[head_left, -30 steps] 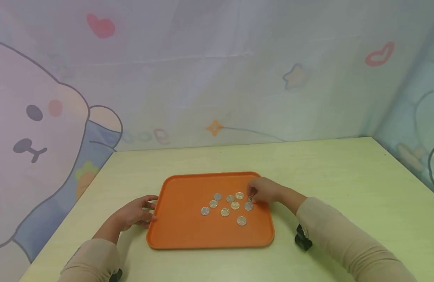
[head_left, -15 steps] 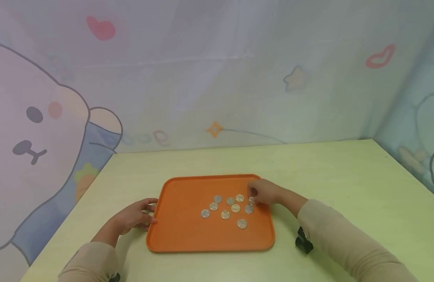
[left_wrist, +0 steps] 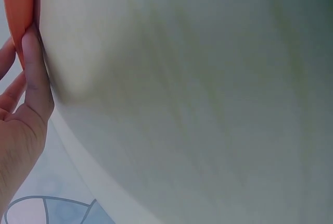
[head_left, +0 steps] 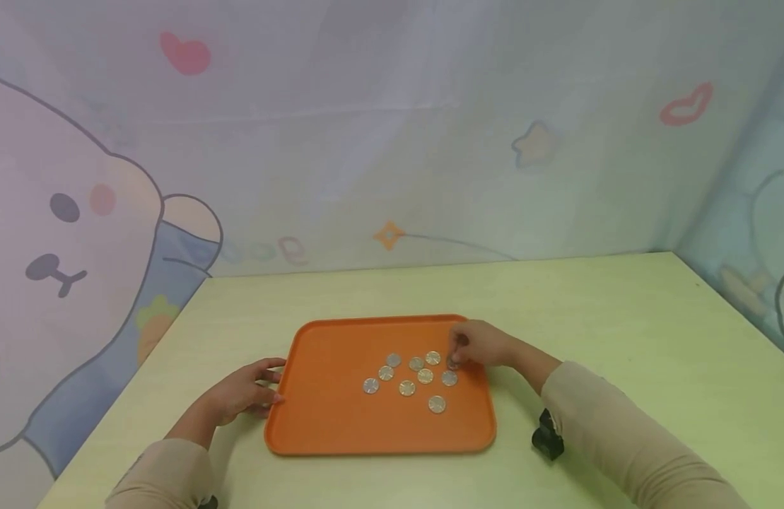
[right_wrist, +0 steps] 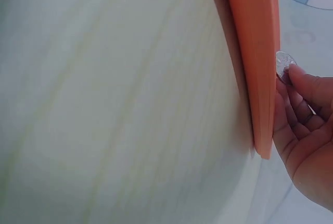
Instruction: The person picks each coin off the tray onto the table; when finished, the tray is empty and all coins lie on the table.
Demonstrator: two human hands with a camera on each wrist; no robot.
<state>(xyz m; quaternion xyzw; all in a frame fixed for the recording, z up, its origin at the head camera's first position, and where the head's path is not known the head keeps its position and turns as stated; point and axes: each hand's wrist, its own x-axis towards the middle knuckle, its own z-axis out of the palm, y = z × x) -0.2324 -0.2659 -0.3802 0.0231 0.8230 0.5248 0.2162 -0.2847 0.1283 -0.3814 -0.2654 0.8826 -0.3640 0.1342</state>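
Note:
Several round silver- and gold-toned coins lie flat in the right half of an orange tray. My right hand reaches over the tray's right side and pinches one coin between thumb and fingers, tilted up on its edge. Just below it in the head view lies another silvery coin. At the tray's left rim, my left hand touches the edge with its fingers loosely extended. In the left wrist view the thumb rests along the orange rim.
The tray sits on a pale yellow-green table. Behind it hangs a cloth backdrop printed with a bear, hearts and a star. A black wrist device is strapped at the right cuff.
The coin in my right fingers has changed its tilt slightly while staying at about the same spot. The left hand and the other coins keep their places on the tray.

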